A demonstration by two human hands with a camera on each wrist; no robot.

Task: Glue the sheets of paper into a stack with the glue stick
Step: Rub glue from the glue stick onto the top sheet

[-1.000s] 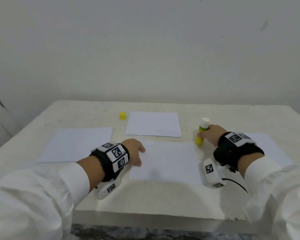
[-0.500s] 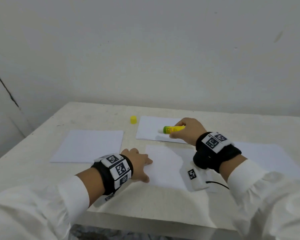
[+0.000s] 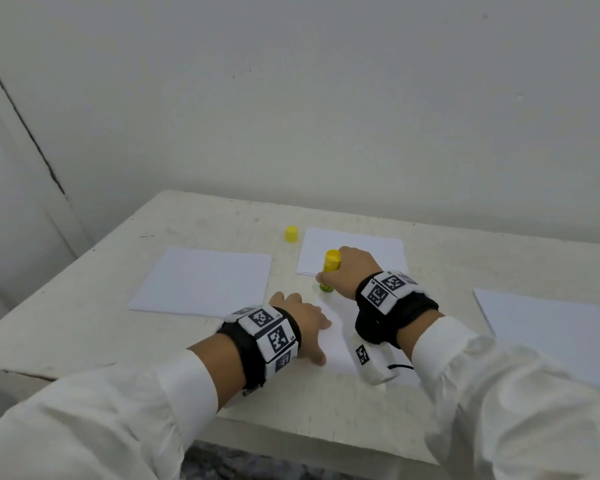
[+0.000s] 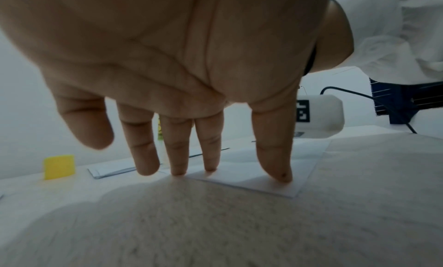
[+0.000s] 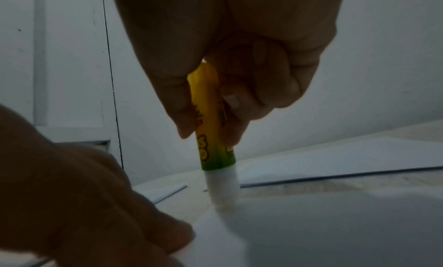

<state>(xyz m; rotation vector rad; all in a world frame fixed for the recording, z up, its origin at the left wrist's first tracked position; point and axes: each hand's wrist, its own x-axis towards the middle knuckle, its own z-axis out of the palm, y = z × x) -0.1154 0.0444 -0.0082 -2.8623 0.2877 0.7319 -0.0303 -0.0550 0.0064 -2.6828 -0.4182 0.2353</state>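
My right hand (image 3: 349,271) grips the yellow-green glue stick (image 3: 329,270) upright, its white glue tip (image 5: 223,191) down on the far left corner of the near sheet (image 3: 336,341). My left hand (image 3: 302,323) lies flat with straight fingers (image 4: 210,157) pressing that sheet's left edge (image 4: 263,178) onto the table. Other white sheets lie at the left (image 3: 205,280), at the back behind the glue stick (image 3: 371,251) and at the right (image 3: 548,327). The near sheet is largely hidden by both wrists.
The glue stick's yellow cap (image 3: 291,233) stands on the table (image 3: 187,220) at the back, left of the far sheet. A plain wall rises just behind the table. The table's front edge (image 3: 309,434) runs below my forearms.
My right hand carried the glue stick from the near sheet's right side over to its far left corner and turned it tip down. My left hand stayed on the sheet's left edge.
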